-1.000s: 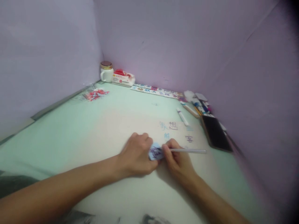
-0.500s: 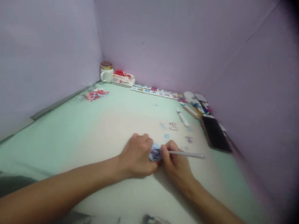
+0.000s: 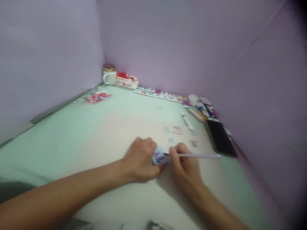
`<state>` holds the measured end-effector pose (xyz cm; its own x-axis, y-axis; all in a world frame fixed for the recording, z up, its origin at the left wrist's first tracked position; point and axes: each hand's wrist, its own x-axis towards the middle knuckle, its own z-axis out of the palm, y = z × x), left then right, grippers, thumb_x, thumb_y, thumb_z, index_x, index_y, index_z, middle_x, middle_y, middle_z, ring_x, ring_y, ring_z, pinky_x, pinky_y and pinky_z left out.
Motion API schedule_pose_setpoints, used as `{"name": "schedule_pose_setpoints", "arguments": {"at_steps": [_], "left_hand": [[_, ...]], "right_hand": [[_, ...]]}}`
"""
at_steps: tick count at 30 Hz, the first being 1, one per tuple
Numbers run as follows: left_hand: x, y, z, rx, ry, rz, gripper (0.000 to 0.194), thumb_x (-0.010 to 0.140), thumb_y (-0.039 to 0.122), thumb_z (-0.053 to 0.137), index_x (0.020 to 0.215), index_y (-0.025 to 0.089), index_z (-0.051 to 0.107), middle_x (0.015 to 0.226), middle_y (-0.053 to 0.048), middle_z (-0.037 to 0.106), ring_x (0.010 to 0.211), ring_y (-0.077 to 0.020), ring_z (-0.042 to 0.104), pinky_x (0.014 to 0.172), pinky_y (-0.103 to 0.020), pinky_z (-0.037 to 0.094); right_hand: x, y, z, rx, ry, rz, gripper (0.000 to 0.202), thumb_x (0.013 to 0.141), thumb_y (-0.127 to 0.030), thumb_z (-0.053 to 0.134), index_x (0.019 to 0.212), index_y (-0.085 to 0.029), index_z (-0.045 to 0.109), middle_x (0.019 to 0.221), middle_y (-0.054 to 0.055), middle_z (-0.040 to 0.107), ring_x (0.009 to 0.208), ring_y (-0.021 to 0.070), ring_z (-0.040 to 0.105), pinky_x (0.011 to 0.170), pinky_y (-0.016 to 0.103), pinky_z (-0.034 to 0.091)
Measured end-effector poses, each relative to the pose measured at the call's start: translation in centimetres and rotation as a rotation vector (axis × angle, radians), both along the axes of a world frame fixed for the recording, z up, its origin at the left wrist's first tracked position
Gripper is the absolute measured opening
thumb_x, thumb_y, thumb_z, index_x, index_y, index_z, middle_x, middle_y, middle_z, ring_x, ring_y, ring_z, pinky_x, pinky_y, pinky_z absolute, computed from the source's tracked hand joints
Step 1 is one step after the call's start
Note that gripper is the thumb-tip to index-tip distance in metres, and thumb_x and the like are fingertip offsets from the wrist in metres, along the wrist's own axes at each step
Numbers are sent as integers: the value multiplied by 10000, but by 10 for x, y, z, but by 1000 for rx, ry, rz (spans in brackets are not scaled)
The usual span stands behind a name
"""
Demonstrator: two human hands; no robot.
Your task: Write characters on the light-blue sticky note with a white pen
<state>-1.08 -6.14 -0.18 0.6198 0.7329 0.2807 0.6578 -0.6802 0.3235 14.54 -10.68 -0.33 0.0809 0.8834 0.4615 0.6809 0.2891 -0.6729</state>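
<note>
My left hand (image 3: 140,158) is closed around a small light-blue tile (image 3: 158,157), its fingers curled and the tile's right side left showing. A purple written character covers part of that face. In my right hand (image 3: 188,169), pinched between thumb and fingers, is a pen (image 3: 202,156) with a pale, slim barrel pointing right. Its dark tip is at the tile's right part; whether it touches the surface I cannot tell. Just beyond my hands, blue and purple characters (image 3: 177,130) are written on the white tabletop.
A white marker (image 3: 186,121) lies beyond my right hand, with a dark phone (image 3: 220,137) farther right. Rows of character tiles (image 3: 158,94) line the back wall, beside a tissue pack (image 3: 126,80) and a lidded mug (image 3: 109,76). Red and white bits (image 3: 99,97) lie at left.
My right hand and the pen have shifted slightly right, uncovering more of the tile and the pen's dark tip. My left hand stays in nearly the same place.
</note>
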Motion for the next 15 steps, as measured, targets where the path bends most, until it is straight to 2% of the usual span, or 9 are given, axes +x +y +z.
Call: {"name": "schedule_pose_setpoints", "arguments": {"at_steps": [3,6,9,12,15], "left_hand": [[-4,4,2,-64,-19,-54,242,714,350,577,865,162,598,842,-64,569,757,-214,539,748,-373,398],[-11,8,2,-103,-50,-130,423,650,215,561,1070,167,577,1021,-95,570,888,-237,549,821,-392,394],[-15,11,3,-121,-83,-181,590,634,165,532,1223,161,491,1194,-122,519,1045,-258,510,900,-401,372],[-14,9,5,-131,-90,-101,592,710,298,568,1266,130,451,1234,-148,493,1103,-285,476,934,-424,352],[-8,4,7,-128,-28,3,621,734,498,589,1223,133,475,1104,-134,547,1006,-298,501,898,-461,357]], "right_hand": [[12,4,2,-1,93,-29,285,893,-299,430,619,-223,413,518,-54,400,485,114,411,481,239,331],[23,11,-1,-69,167,-35,299,883,-349,459,616,-217,439,501,-51,428,487,118,420,483,245,332],[27,18,-4,-155,343,-19,310,866,-405,488,624,-214,452,471,-57,438,439,109,402,429,236,306],[26,22,-5,-188,453,7,312,848,-430,514,632,-213,452,447,-69,420,395,93,364,384,223,263],[24,23,-4,-182,474,14,305,844,-428,525,640,-211,456,457,-71,417,405,90,365,390,221,266]]}}
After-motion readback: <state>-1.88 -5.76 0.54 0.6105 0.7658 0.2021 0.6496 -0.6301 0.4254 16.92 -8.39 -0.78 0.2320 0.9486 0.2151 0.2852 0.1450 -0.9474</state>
